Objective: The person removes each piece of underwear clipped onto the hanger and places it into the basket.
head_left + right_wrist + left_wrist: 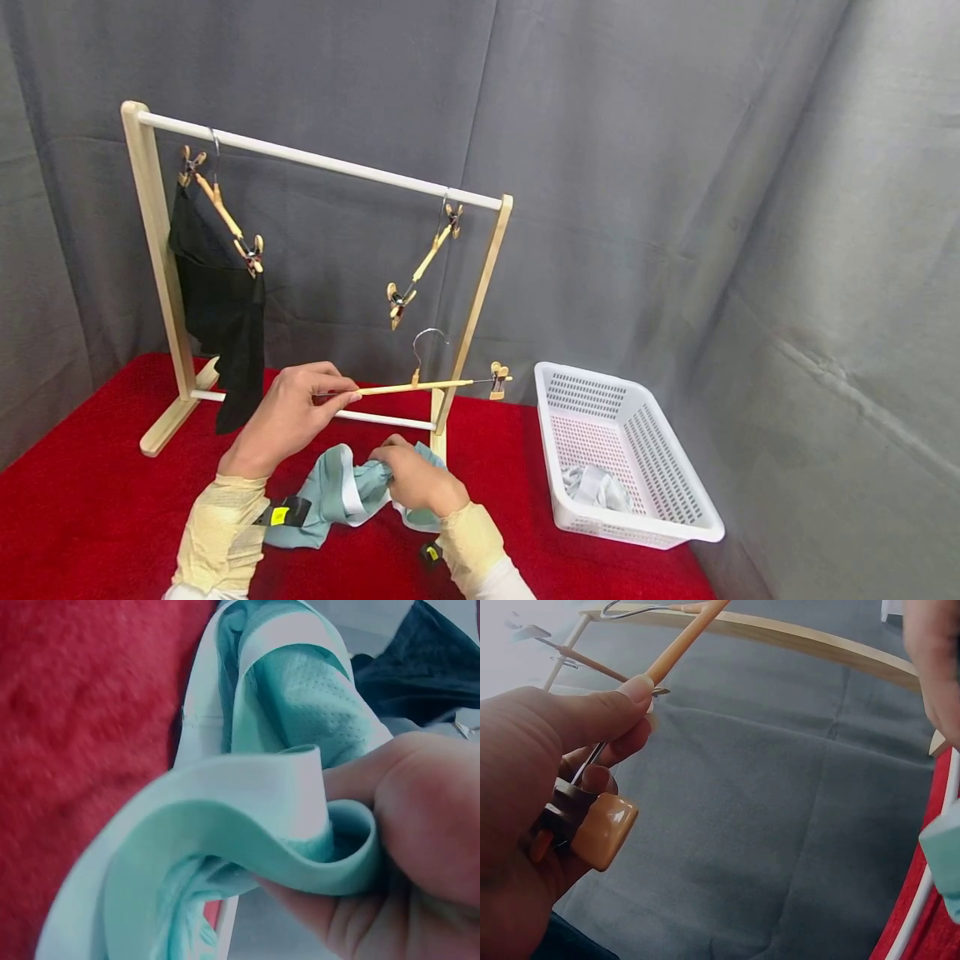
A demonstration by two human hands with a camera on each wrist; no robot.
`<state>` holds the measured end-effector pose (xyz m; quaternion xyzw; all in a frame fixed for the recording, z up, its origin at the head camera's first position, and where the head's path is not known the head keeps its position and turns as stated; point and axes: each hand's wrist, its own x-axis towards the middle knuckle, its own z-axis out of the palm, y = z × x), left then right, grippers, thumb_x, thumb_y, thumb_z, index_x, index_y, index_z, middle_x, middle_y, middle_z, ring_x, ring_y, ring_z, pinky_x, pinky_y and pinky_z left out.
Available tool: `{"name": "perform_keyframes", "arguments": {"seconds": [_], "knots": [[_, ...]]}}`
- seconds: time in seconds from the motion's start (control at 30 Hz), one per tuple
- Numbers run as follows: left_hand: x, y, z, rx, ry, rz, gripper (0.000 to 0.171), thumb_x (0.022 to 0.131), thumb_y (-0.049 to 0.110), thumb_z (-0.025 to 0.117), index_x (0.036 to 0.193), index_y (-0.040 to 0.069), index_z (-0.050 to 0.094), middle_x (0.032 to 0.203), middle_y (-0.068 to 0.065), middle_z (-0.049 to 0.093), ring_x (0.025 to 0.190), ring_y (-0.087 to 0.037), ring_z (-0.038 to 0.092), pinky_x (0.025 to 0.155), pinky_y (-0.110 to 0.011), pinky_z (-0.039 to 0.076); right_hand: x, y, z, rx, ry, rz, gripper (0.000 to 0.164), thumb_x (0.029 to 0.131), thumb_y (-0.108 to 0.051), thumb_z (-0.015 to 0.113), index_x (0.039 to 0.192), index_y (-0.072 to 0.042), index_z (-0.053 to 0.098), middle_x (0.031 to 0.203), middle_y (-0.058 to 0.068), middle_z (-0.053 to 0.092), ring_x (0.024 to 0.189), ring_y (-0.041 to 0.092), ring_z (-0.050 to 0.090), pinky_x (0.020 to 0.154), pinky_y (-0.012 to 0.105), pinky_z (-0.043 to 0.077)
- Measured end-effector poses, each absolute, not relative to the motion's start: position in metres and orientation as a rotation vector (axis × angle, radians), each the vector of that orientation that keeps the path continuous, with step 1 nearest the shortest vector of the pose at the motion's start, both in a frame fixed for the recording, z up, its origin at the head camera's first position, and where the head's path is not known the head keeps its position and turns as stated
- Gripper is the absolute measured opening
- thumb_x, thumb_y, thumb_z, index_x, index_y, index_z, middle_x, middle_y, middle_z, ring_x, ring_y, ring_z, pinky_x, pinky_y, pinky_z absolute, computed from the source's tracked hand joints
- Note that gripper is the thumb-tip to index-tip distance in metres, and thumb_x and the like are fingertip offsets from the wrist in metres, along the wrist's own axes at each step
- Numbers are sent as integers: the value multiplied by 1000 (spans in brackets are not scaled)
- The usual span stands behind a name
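My left hand (288, 412) pinches a clip hanger (393, 387) near its left end, holding it roughly level above the red cloth. In the left wrist view, one wooden clip (606, 832) of that hanger lies by the palm, and the thumb presses the rod. Lower down, my right hand (420, 479) grips teal underpants (330, 487) with a white elastic waistband. The right wrist view shows the waistband (225, 780) bunched into folds between thumb and fingers. Part of the underpants lies behind the left wrist and the right hand.
A wooden rack (322, 162) stands behind the hands. On it hang a black garment (217, 292) clipped to a hanger at the left and a bare clip hanger (431, 258) at the right. A white basket (667, 467) at the right contains a pale grey crumpled cloth (596, 487).
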<state>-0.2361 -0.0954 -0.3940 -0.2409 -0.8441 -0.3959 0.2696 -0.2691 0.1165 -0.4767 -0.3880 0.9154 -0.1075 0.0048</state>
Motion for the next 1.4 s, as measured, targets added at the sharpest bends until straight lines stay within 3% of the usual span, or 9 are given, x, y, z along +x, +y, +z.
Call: {"name": "perform_keyframes", "arguments": {"seconds": [0.3, 0.77, 1.07, 1.4], "knots": [[-237, -97, -394, -631, -2284, -1065, 17, 74, 19, 74, 91, 20, 71, 80, 11, 60, 64, -11, 51, 57, -27, 49, -278, 135, -462, -1285, 2872, -601, 35, 70, 9, 55, 97, -12, 64, 88, -7, 58, 80, 4, 48, 70, 14, 41], [-236, -99, -394, -616, -2275, -1055, 19, 73, 19, 75, 92, 19, 72, 80, 12, 59, 63, -11, 50, 55, -27, 48, -288, 171, -445, -1064, 3021, -863, 31, 77, -2, 45, 105, -7, 58, 102, 3, 56, 94, 14, 51, 87, 29, 43], [-234, -101, -394, -586, -2283, -1070, 18, 74, 19, 75, 91, 20, 71, 80, 12, 59, 64, -12, 50, 55, -27, 48, -290, 198, -435, -948, 3053, -997, 30, 79, -4, 48, 108, -7, 57, 102, 2, 57, 90, 15, 51, 83, 34, 45], [-236, -103, -395, -585, -2273, -1040, 18, 73, 18, 75, 91, 20, 72, 78, 13, 57, 65, -12, 48, 56, -28, 47, -289, 232, -420, -867, 3199, -1131, 24, 76, -1, 51, 96, -7, 60, 96, 4, 57, 92, 18, 51, 83, 40, 44]]}}
